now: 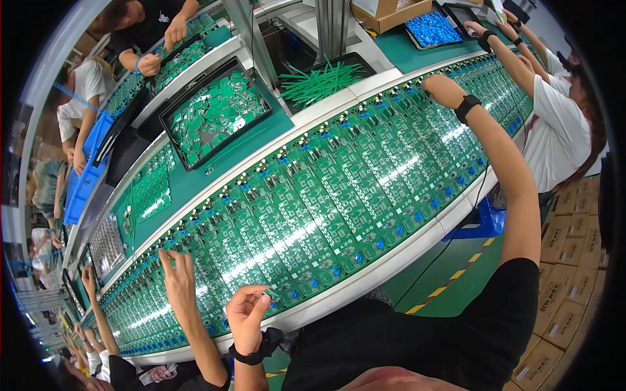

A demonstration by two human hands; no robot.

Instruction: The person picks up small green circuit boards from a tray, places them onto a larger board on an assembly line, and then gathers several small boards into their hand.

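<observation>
My left hand (246, 314), a dark band on its wrist, is closed in a pinch near the front edge of the line. Between thumb and fingers it grips a small circuit board (270, 295), green with some pale parts. My right arm reaches far across to the right. At the back edge of the row of green circuit boards (339, 195), my right hand (446, 91) is closed with its fingertips down by the dark upright components. Whatever those fingertips hold is hidden. Blue components (336, 271) line the near edge of the boards, and black and yellowish ones line the far edge.
Left of me, a co-worker's hand (177, 280) reaches over the same boards. Beyond the line stand a black tray (168, 124) of small boards, a heap of green strips (319, 85) and a tray of blue parts (433, 29). Cartons (564, 260) are stacked at right.
</observation>
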